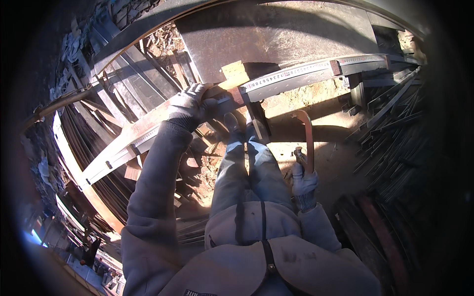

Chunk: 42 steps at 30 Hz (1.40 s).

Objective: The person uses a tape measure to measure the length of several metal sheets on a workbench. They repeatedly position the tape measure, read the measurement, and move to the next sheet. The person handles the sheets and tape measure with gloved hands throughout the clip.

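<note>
My left hand (pixel 189 102), in a grey-white knit glove, is closed over the long pale wooden strip (pixel 148 121) that lies along a metal beam (pixel 291 81). Some of its fingertips are hidden behind the strip. A scale with printed marks runs along the beam's top. Just right of this hand, a short light wood block (pixel 235 73) rests across the strip. Low on the right, my gloved right hand (pixel 304 183) grips a reddish-brown C-clamp (pixel 309 135) by its lower end. The clamp's curved frame points up, and its screw (pixel 298 152) shows beside it, apart from the beam.
Beyond the beam lies a large dark metal sheet (pixel 276 34). Metal bars (pixel 395 128) are heaped at the right, and flat strips (pixel 133 79) at the left. A dark upright support (pixel 257 122) stands under the beam near my feet. Scraps litter the ground.
</note>
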Each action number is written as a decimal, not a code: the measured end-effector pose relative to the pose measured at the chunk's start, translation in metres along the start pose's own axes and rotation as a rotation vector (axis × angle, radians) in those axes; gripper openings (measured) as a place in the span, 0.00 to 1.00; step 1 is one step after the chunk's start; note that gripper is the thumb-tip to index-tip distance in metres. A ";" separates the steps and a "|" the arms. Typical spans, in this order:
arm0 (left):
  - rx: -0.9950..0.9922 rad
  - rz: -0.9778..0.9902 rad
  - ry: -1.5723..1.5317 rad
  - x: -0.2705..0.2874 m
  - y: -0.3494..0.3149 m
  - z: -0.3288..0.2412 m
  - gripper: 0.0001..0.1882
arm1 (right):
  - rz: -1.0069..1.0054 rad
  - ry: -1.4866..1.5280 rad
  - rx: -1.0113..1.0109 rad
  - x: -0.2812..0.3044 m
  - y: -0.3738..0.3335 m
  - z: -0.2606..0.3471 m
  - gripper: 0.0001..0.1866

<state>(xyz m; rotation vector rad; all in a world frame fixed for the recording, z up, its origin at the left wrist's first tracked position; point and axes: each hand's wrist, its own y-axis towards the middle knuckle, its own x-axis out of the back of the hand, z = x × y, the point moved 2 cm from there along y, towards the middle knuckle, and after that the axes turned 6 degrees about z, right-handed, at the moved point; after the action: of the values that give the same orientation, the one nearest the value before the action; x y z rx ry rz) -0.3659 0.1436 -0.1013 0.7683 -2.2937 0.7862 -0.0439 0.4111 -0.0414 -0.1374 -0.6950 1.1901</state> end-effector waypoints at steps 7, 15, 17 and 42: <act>0.069 0.005 -0.047 -0.005 -0.005 0.016 0.25 | 0.064 0.085 0.007 -0.043 0.031 0.027 0.18; 0.041 0.029 -0.108 -0.009 -0.008 0.016 0.20 | 0.137 0.116 0.158 -0.113 0.069 0.064 0.17; 0.134 0.087 -0.102 -0.009 -0.006 0.016 0.22 | 0.158 0.154 0.141 -0.126 0.077 0.071 0.16; 0.185 0.094 -0.054 0.003 -0.006 0.006 0.20 | 0.078 0.242 -0.050 -0.176 0.088 0.043 0.18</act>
<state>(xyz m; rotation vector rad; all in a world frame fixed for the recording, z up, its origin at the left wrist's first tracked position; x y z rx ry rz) -0.3660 0.1344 -0.1014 0.7756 -2.3423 1.0445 -0.1727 0.2794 -0.1220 -0.3472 -0.5096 1.2072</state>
